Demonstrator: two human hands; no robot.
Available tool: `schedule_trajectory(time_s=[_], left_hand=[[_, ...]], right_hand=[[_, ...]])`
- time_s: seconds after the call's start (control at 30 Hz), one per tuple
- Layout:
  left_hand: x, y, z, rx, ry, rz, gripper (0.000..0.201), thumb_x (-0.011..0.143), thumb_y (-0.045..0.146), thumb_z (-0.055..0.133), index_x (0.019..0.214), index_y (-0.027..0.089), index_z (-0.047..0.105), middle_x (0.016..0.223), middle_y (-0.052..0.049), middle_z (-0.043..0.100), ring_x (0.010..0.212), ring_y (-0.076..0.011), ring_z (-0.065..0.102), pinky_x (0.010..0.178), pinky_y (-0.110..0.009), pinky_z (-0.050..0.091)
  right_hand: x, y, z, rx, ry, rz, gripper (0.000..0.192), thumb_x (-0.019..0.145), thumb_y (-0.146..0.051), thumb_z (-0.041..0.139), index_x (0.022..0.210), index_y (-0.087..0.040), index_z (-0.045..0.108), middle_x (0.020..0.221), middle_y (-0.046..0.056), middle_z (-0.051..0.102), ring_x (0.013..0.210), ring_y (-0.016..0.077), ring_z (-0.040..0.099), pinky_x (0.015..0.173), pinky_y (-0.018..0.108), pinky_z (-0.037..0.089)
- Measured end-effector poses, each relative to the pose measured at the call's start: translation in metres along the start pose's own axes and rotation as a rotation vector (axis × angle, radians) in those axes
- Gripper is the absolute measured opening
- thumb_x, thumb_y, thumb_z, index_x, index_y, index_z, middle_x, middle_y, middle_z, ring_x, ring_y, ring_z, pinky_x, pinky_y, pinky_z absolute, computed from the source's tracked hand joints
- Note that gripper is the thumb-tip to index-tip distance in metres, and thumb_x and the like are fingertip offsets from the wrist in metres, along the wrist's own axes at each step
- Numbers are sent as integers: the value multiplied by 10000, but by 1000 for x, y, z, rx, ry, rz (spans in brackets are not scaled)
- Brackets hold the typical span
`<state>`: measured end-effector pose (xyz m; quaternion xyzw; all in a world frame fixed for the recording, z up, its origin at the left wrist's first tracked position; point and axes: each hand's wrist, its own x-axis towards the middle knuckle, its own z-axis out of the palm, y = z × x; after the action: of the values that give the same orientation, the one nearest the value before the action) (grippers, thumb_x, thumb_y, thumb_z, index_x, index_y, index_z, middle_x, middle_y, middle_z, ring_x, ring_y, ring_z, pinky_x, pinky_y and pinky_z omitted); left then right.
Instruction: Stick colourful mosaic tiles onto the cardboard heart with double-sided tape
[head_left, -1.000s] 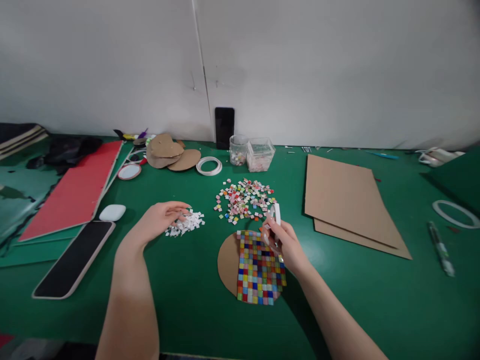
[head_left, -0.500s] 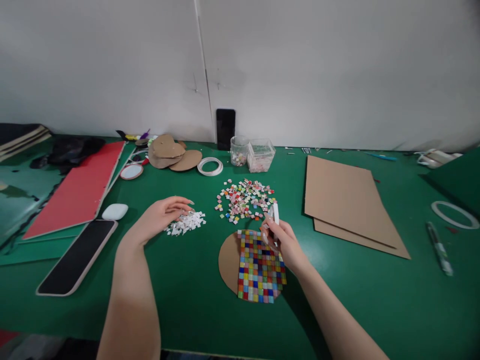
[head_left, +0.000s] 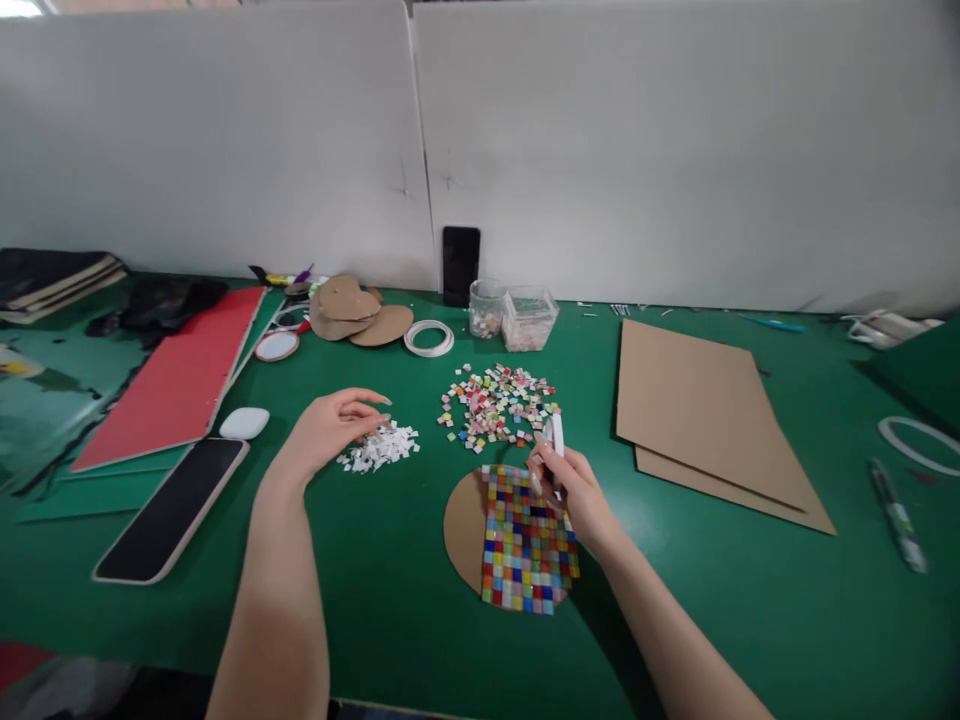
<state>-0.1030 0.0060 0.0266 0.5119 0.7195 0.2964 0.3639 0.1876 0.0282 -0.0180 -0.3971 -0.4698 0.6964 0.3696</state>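
A round cardboard disc (head_left: 461, 515) lies in front of me, its right part covered by a grid of coloured mosaic tiles (head_left: 527, 540). My right hand (head_left: 571, 490) hovers over the grid's top edge and grips a white roll of tape (head_left: 556, 438). My left hand (head_left: 330, 425) hangs just above a small heap of white paper bits (head_left: 381, 447), fingers loosely apart and holding nothing I can see. A loose pile of coloured tiles (head_left: 495, 402) lies beyond the disc.
Two brown cardboard sheets (head_left: 705, 410) lie at the right. A phone (head_left: 175, 495), a white case (head_left: 244, 423) and a red board (head_left: 177, 380) sit at the left. Two clear tubs (head_left: 514, 314), a tape ring (head_left: 429, 338), cardboard discs (head_left: 360, 308) and an upright phone (head_left: 460, 265) stand by the wall.
My left hand has lifted slightly off the white bits. The view has tilted up a little; my right hand keeps its hold on the tape roll.
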Motion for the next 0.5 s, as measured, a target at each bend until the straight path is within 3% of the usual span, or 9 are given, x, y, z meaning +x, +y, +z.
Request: schedule_trajectory(time_s=[0.17,0.4,0.5], left_hand=[[1,-3,3,-14,9,0,318,723,448,568,913,202,631,793,-55,686,700,-181,620,590,-255,485],[3,-7,3,-30,62,42,340,785,467,468,865,178,627,716,-49,657,594,-140,564,419,-193,369],[1,-6,1,-91,51,44,325,774,444,487,869,165,624,762,-67,666,664,-158,589,474,-208,411]], right_hand=[[0,1,2,-5,24,8,409,759,-521,531,544,-188,429,430,-72,308,386,61,228,368,204,163],[4,4,1,35,9,-12,439,762,-540,525,530,-182,422,411,-79,303,371,51,223,355,197,151],[7,7,-1,44,18,-8,426,755,-516,552,532,-175,430,413,-82,307,367,43,212,356,197,130]])
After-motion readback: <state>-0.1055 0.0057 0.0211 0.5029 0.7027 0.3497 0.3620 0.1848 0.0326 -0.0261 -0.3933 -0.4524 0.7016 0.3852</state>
